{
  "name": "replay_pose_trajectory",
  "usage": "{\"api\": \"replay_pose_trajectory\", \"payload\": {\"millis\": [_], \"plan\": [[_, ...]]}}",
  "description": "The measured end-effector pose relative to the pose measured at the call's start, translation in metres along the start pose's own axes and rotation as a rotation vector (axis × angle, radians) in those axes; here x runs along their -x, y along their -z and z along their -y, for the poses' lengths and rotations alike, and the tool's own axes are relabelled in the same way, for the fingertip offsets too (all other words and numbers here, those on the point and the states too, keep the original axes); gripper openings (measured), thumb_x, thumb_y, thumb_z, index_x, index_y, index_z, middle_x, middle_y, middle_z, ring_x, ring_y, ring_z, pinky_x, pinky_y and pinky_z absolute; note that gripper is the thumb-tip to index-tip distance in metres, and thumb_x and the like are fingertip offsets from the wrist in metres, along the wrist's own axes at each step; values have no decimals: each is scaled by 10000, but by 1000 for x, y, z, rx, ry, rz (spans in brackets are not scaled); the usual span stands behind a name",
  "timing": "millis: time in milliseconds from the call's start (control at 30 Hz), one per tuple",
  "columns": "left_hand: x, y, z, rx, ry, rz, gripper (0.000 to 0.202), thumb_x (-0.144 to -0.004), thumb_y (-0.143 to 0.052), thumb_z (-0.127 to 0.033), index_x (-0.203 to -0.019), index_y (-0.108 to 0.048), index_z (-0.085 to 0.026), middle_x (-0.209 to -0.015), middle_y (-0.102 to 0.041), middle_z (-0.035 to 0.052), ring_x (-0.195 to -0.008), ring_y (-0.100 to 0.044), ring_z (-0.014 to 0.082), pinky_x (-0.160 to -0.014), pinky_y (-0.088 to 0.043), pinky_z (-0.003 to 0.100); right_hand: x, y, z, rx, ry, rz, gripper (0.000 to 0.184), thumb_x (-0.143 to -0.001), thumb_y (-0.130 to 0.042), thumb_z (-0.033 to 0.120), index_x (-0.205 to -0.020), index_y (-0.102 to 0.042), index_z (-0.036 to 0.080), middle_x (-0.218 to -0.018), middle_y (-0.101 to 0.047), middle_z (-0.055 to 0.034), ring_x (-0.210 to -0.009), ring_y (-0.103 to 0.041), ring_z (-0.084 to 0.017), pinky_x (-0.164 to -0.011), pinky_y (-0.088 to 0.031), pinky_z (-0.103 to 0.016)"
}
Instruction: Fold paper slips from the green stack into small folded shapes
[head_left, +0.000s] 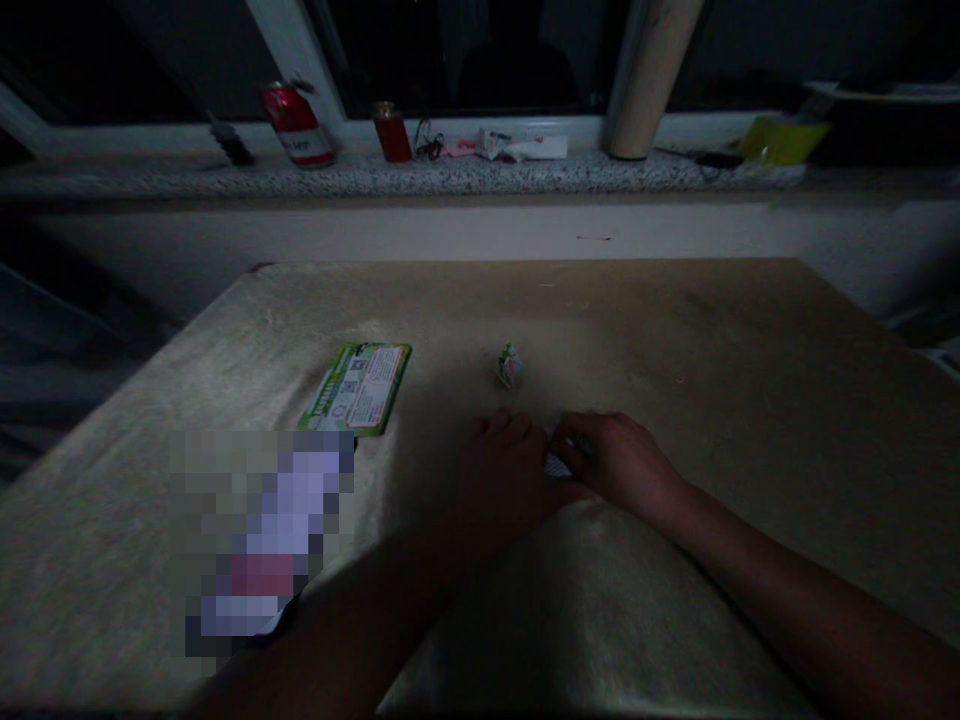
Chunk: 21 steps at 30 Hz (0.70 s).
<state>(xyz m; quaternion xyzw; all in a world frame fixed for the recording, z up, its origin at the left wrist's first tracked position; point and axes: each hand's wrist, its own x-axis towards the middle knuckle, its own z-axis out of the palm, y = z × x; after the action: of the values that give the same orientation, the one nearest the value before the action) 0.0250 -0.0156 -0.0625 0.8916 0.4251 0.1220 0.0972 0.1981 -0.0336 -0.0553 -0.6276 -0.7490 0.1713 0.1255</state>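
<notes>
Both my hands meet at the middle of a tan table (pixel 750 380) in dim light. My left hand (pixel 506 465) and my right hand (pixel 619 460) have their fingers curled together around a small pale piece of paper or wrapper (pixel 556 462) between them, mostly hidden by the fingers. A small crumpled green-and-white wrapper (pixel 509 365) lies on the table just beyond my hands. A flat green-and-white printed packet (pixel 358 388) lies to the left of my hands.
A blurred-out patch (pixel 262 540) sits at the near left of the table. On the stone windowsill (pixel 525 175) behind stand a red can (pixel 296 125), a small red container (pixel 392 131), a tube (pixel 525 146), a cardboard roll (pixel 649 80) and a yellow item (pixel 780 138).
</notes>
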Motion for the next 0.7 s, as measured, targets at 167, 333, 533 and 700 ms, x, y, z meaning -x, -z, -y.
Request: {"api": "replay_pose_trajectory", "payload": {"millis": [167,333,533,700], "plan": [[4,-2,3,22,-18,-9,610,-791,-652,-756,-966,-700,-174,-1011,-679,124,-1036,-587,344,-956,-402,518,1,-2,-7,-149,16,-50,117,-919,-640,268,-925,-753,237,-852,-785,-38,-803,-731,-222,-736,-480,-307],[9,-2,7,100,-142,-87,387,-869,-716,-506,-1085,-687,-186,-1112,-683,105,-1070,-593,296,-1004,-412,466,3,2,-15,-551,-22,-102,146,-894,-647,312,-848,-742,210,-792,-762,-19,-730,-701,-189,-691,-515,-285],[7,6,9,268,-227,-215,224,-1025,-487,-240,-1006,-704,-191,-1039,-734,58,-984,-625,217,-964,-441,391,7,6,-23,-736,-27,-187,249,-935,-618,399,-833,-729,201,-776,-722,-34,-703,-665,-180,-650,-521,-288],[4,16,11,558,-15,-127,197,-960,-565,-318,-907,-707,-192,-872,-722,35,-829,-640,195,-789,-479,331,14,19,-19,-556,209,-406,142,-954,-620,297,-989,-733,219,-1121,-688,-95,-1057,-655,-226,-930,-507,-370]]}}
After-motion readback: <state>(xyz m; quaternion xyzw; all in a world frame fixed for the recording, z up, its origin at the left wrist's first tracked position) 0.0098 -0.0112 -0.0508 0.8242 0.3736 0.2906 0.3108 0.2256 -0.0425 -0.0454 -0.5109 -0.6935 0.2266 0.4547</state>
